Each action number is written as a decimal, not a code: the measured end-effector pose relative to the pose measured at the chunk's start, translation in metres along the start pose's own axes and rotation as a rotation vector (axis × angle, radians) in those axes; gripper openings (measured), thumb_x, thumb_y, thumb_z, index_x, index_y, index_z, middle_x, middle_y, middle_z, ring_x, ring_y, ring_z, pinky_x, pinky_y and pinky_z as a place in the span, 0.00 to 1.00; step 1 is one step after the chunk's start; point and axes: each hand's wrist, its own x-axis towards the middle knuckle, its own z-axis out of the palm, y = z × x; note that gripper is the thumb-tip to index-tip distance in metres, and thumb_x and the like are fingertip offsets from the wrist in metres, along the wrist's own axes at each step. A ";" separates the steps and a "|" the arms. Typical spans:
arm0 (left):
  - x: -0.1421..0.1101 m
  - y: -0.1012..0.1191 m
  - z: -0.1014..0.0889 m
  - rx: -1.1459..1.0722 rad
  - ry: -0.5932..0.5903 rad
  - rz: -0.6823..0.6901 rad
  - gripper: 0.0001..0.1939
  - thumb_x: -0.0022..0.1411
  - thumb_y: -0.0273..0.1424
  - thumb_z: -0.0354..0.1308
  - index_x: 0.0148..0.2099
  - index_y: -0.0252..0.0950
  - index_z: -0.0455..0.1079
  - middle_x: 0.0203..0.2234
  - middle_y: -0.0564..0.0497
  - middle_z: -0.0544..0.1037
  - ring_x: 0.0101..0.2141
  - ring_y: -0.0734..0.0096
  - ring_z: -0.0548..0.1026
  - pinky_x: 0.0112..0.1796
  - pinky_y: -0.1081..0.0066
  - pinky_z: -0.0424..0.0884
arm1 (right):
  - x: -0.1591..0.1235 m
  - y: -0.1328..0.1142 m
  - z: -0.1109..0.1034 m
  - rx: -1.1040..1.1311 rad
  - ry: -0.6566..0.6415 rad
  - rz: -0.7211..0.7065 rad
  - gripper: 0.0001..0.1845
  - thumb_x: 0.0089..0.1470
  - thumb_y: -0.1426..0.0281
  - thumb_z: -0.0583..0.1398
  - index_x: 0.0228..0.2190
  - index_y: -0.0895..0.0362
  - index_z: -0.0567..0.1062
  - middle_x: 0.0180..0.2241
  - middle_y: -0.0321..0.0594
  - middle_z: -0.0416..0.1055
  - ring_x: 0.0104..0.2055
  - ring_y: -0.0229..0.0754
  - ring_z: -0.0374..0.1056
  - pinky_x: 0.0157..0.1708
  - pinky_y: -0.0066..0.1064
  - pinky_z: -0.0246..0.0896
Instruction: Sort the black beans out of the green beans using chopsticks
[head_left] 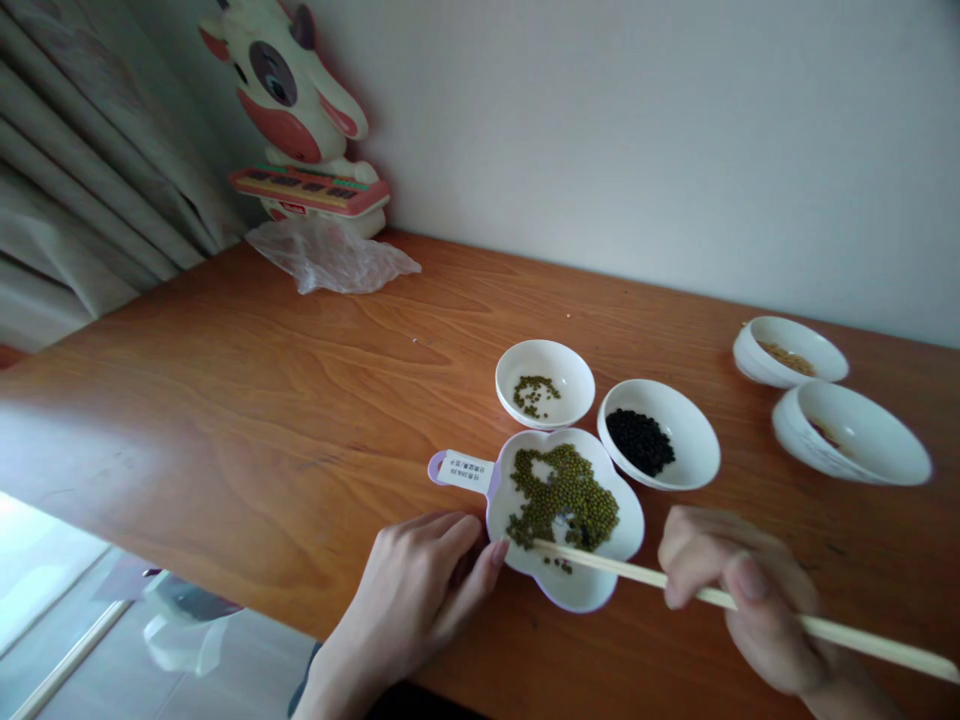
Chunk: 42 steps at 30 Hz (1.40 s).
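My right hand (750, 595) is closed around a pale wooden chopstick (637, 572); only one stick can be made out. Its thin tip rests among green mung beans (566, 495) in a white, flower-shaped dish (577, 592) with a lilac rim. A few reddish-brown beans lie apart near the front of the dish. My left hand (420, 580) rests at the dish's near left edge, fingers curled and thumb on the rim. The dish's labelled handle (463, 470) points left. Just behind stand a white bowl (574, 385) holding some green beans and another white bowl (694, 440) with black beans.
Two more white bowls, one farther back (821, 350) and one nearer (889, 440), stand at the right with small yellowish-brown contents. A crumpled clear plastic bag (337, 260) lies before a cow-shaped toy keyboard (311, 190) at the back left. The wooden table (300, 400) meets a wall behind.
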 end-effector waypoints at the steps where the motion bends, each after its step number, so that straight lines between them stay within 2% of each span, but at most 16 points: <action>1: 0.000 0.000 0.000 0.002 0.004 0.000 0.18 0.78 0.38 0.50 0.33 0.39 0.64 0.27 0.54 0.76 0.27 0.71 0.74 0.30 0.70 0.61 | -0.001 0.002 0.001 -0.022 0.020 -0.010 0.26 0.73 0.59 0.46 0.31 0.51 0.78 0.24 0.40 0.72 0.27 0.45 0.69 0.28 0.40 0.60; 5: -0.003 0.000 0.001 -0.012 0.042 0.025 0.15 0.77 0.35 0.52 0.33 0.39 0.65 0.26 0.54 0.75 0.26 0.73 0.73 0.29 0.71 0.63 | -0.006 0.008 0.007 -0.003 0.143 -0.044 0.25 0.72 0.62 0.46 0.34 0.51 0.80 0.26 0.41 0.73 0.28 0.47 0.70 0.29 0.41 0.61; 7: -0.007 0.000 0.000 -0.029 0.158 0.082 0.11 0.74 0.31 0.54 0.35 0.39 0.66 0.27 0.53 0.75 0.27 0.73 0.72 0.31 0.72 0.66 | -0.011 0.010 0.010 0.048 0.173 -0.046 0.26 0.72 0.61 0.45 0.33 0.50 0.80 0.24 0.42 0.72 0.27 0.47 0.68 0.28 0.41 0.59; 9: -0.010 -0.001 -0.003 0.002 0.317 0.143 0.04 0.71 0.26 0.55 0.40 0.39 0.68 0.34 0.49 0.78 0.34 0.68 0.75 0.38 0.69 0.71 | -0.013 0.009 0.013 0.068 0.184 -0.054 0.27 0.72 0.61 0.45 0.32 0.50 0.80 0.23 0.42 0.72 0.26 0.47 0.67 0.27 0.41 0.58; 11: -0.009 -0.003 -0.007 0.107 0.403 0.158 0.09 0.69 0.24 0.55 0.50 0.39 0.69 0.47 0.43 0.78 0.47 0.60 0.75 0.49 0.60 0.72 | -0.013 0.008 0.015 0.086 0.205 -0.067 0.27 0.73 0.61 0.46 0.32 0.50 0.81 0.23 0.41 0.72 0.25 0.47 0.67 0.27 0.41 0.58; 12: -0.007 -0.004 -0.010 0.179 0.380 0.148 0.16 0.69 0.24 0.55 0.57 0.39 0.67 0.56 0.41 0.75 0.55 0.55 0.72 0.55 0.54 0.70 | -0.013 0.008 0.016 0.101 0.224 -0.074 0.28 0.73 0.61 0.46 0.31 0.50 0.81 0.23 0.41 0.72 0.25 0.46 0.67 0.28 0.40 0.58; 14: 0.001 -0.006 -0.016 0.306 0.323 0.118 0.24 0.69 0.26 0.58 0.65 0.39 0.63 0.63 0.40 0.71 0.60 0.51 0.69 0.60 0.49 0.67 | -0.011 0.008 0.018 0.130 0.264 -0.078 0.28 0.73 0.61 0.46 0.30 0.51 0.81 0.22 0.41 0.71 0.25 0.45 0.67 0.27 0.39 0.58; 16: 0.011 -0.008 -0.023 0.384 0.236 0.130 0.22 0.70 0.29 0.59 0.65 0.40 0.65 0.65 0.42 0.70 0.61 0.49 0.68 0.60 0.48 0.67 | -0.010 0.010 0.019 0.149 0.295 -0.061 0.29 0.73 0.61 0.47 0.29 0.52 0.81 0.22 0.40 0.71 0.25 0.45 0.67 0.27 0.39 0.58; 20: 0.023 -0.013 -0.033 0.445 0.168 0.196 0.17 0.75 0.32 0.56 0.63 0.43 0.69 0.56 0.45 0.78 0.54 0.52 0.75 0.57 0.48 0.70 | -0.011 0.016 0.019 0.175 0.310 -0.012 0.28 0.72 0.60 0.48 0.28 0.51 0.81 0.22 0.41 0.72 0.26 0.46 0.68 0.29 0.40 0.59; 24: 0.019 -0.023 -0.035 0.387 0.078 0.253 0.20 0.77 0.27 0.51 0.68 0.42 0.66 0.48 0.45 0.78 0.44 0.62 0.78 0.48 0.58 0.78 | -0.010 0.016 0.017 0.190 0.314 -0.006 0.29 0.73 0.61 0.48 0.27 0.52 0.80 0.22 0.40 0.73 0.26 0.45 0.67 0.29 0.40 0.59; 26: 0.014 -0.029 -0.033 0.312 0.073 0.333 0.22 0.78 0.26 0.49 0.70 0.40 0.63 0.50 0.44 0.78 0.45 0.65 0.79 0.47 0.63 0.79 | -0.007 0.013 0.016 0.219 0.318 0.004 0.30 0.73 0.62 0.47 0.25 0.53 0.79 0.21 0.40 0.72 0.25 0.43 0.66 0.27 0.39 0.57; 29: 0.008 -0.037 -0.030 0.303 0.064 0.381 0.23 0.78 0.26 0.50 0.72 0.39 0.61 0.53 0.42 0.77 0.49 0.63 0.78 0.49 0.62 0.80 | -0.002 0.008 0.013 0.265 0.327 0.017 0.31 0.73 0.62 0.47 0.23 0.53 0.79 0.19 0.39 0.70 0.24 0.42 0.64 0.26 0.38 0.56; 32: 0.005 -0.039 -0.030 0.313 0.053 0.410 0.24 0.78 0.26 0.49 0.72 0.37 0.60 0.50 0.42 0.77 0.46 0.63 0.79 0.48 0.60 0.82 | 0.001 0.003 0.009 0.317 0.343 0.013 0.32 0.74 0.62 0.46 0.22 0.54 0.78 0.18 0.39 0.68 0.23 0.41 0.62 0.27 0.37 0.55; 35: 0.005 -0.039 -0.032 0.285 0.036 0.420 0.23 0.78 0.27 0.49 0.72 0.38 0.61 0.45 0.44 0.78 0.42 0.65 0.79 0.44 0.62 0.82 | 0.001 -0.003 0.005 0.377 0.264 0.035 0.34 0.75 0.61 0.44 0.21 0.54 0.75 0.17 0.37 0.65 0.22 0.40 0.61 0.26 0.36 0.55; 39: 0.005 -0.040 -0.034 0.183 0.007 0.419 0.21 0.79 0.30 0.50 0.70 0.41 0.64 0.47 0.45 0.78 0.42 0.67 0.80 0.41 0.68 0.81 | -0.003 -0.009 0.002 0.364 0.100 0.045 0.33 0.75 0.59 0.44 0.23 0.54 0.75 0.19 0.36 0.67 0.24 0.39 0.62 0.27 0.35 0.57; 42: 0.004 -0.040 -0.034 0.147 -0.006 0.422 0.20 0.79 0.31 0.49 0.69 0.42 0.65 0.47 0.47 0.78 0.41 0.69 0.81 0.41 0.71 0.80 | -0.005 -0.009 0.000 0.284 0.071 0.020 0.31 0.75 0.60 0.44 0.26 0.55 0.76 0.22 0.37 0.68 0.26 0.39 0.64 0.29 0.35 0.58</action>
